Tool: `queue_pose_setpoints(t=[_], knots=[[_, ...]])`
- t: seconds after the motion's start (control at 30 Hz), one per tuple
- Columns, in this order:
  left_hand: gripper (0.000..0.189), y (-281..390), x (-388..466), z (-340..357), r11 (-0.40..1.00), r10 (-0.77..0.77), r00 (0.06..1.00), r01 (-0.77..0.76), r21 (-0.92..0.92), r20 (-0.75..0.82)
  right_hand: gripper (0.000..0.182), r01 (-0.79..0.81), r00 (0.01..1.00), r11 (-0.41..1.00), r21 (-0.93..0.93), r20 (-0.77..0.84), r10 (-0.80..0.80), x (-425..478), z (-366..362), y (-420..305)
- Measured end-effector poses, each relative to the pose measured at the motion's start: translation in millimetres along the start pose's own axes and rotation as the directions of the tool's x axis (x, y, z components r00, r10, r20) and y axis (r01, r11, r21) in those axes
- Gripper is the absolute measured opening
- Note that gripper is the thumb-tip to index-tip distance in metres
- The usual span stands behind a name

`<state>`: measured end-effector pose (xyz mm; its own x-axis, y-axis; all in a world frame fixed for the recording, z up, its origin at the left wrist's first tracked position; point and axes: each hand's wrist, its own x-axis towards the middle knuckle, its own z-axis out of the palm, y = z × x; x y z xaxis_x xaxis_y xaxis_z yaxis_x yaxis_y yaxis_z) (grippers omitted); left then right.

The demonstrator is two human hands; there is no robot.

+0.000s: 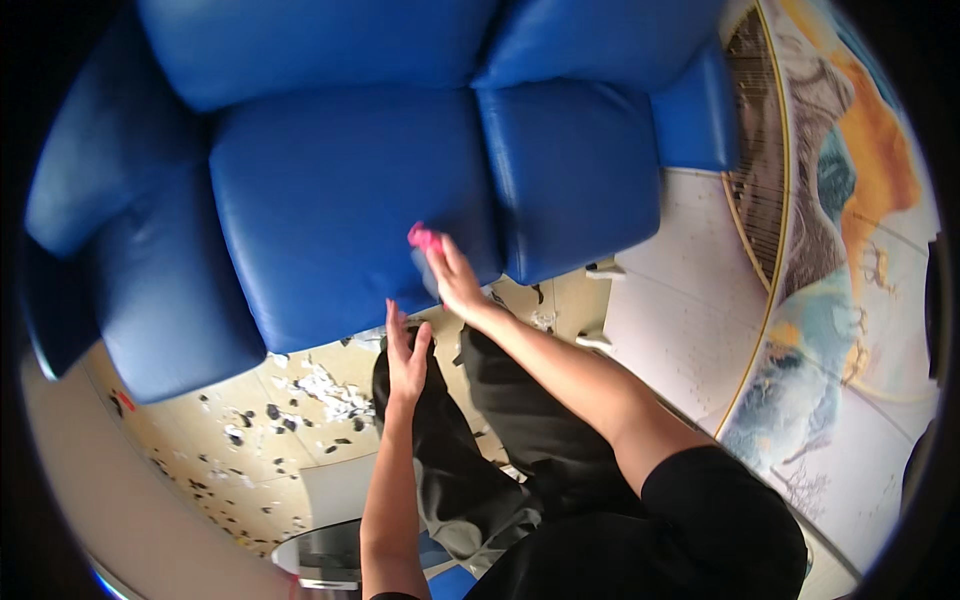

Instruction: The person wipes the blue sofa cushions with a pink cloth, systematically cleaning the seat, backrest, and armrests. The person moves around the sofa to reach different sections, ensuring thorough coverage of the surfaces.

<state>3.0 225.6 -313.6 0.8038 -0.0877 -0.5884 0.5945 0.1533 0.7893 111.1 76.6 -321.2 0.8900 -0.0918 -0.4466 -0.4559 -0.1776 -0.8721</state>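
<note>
A blue leather-look sofa (352, 187) stands before me, its middle seat cushion under my hands. My right hand (459, 281), blurred by motion, holds a small bright pink object (425, 238) at its fingertips, over the front right part of that cushion. The pink object looks soft, like a crumpled cloth, but the blur hides what it is. My left hand (407, 364) is at the cushion's front edge, fingers up and thumb apart, with nothing in it. Whether its fingertips touch the cushion I cannot tell.
White and black scraps (326, 394) litter the tiled floor (262, 465) at the left, with more between my legs. At the right is a pale panel with a painted landscape (817, 360). A dark-topped, rounded piece of furniture (330, 551) lies at lower left.
</note>
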Motion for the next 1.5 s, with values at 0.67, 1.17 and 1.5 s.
queue_pose_setpoints(t=[0.67,1.17,1.5], knots=[[0.042,185.4,108.5,105.8,0.552,0.08,0.99,-0.144,0.821,0.12,0.018,-0.029,0.696,0.964,0.264,-0.687,0.209,-26.5,-160.7,42.9],[0.026,184.5,274.5,290.3,-0.194,0.269,0.54,-0.781,0.594,0.798,0.064,-0.129,0.249,0.897,0.424,-0.861,0.443,-20.1,-152.0,101.3],[0.067,107.0,337.6,264.5,-0.345,-0.008,0.281,-0.902,0.261,0.96,0.059,-0.351,-0.215,0.809,0.472,-0.881,0.421,41.0,-140.3,91.5]])
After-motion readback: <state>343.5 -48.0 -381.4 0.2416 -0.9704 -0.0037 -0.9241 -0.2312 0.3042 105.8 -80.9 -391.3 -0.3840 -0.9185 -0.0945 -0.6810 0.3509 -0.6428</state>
